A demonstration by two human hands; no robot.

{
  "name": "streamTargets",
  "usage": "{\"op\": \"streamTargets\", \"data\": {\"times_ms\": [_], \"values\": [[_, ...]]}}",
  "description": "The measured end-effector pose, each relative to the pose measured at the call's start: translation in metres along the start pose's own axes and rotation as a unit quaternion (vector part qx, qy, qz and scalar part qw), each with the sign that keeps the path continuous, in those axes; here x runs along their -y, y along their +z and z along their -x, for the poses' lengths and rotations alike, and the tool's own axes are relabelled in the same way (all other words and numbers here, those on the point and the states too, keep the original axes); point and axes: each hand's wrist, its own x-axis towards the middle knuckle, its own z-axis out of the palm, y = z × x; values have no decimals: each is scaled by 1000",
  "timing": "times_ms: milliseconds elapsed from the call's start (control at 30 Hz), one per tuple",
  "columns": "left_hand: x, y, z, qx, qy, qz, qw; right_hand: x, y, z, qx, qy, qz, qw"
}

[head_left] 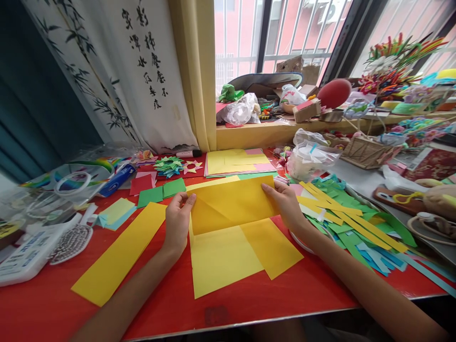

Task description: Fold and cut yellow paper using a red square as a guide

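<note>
Both of my hands hold a folded orange-yellow paper sheet (231, 202) just above the red table (249, 294). My left hand (178, 221) pinches its left edge and my right hand (287, 202) grips its right edge. Under it lie a lighter yellow sheet (219, 259) and another orange-yellow sheet (272, 247), flat on the table. A long orange-yellow paper strip (119, 254) lies diagonally to the left of my left hand.
Cut yellow, green and blue paper strips (342, 218) pile up at the right. Green paper squares (162, 191), a paper stack (237, 162), folded paper stars (174, 166), a tape roll (73, 183), a hairbrush (71, 242) and a woven basket (366, 152) surround the work area. The windowsill (270, 133) is cluttered.
</note>
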Motion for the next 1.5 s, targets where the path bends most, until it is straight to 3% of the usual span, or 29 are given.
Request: {"op": "streamTargets", "data": {"times_ms": [133,267,400,567,667,800,1033,1267,1500], "values": [[1,-3,-2,1,-11,-50,999,1,0,-1,5,37,5,999],[-1,-7,-9,27,17,-159,987,8,-3,-2,47,153,-1,987],[-13,-6,-9,153,13,-263,952,17,-3,0,95,218,3,971],[-23,6,13,340,-78,-176,921,21,8,15,262,307,28,915],[-17,14,30,385,-98,-134,908,19,19,28,334,311,75,887],[-5,19,45,355,-103,-95,924,13,30,37,373,287,127,873],[-5,20,39,302,-72,-71,948,10,19,22,359,229,146,893],[-4,15,25,202,-72,-29,976,10,4,4,261,226,78,935],[1,14,22,173,-63,-22,983,-4,10,4,190,189,51,962]]}}
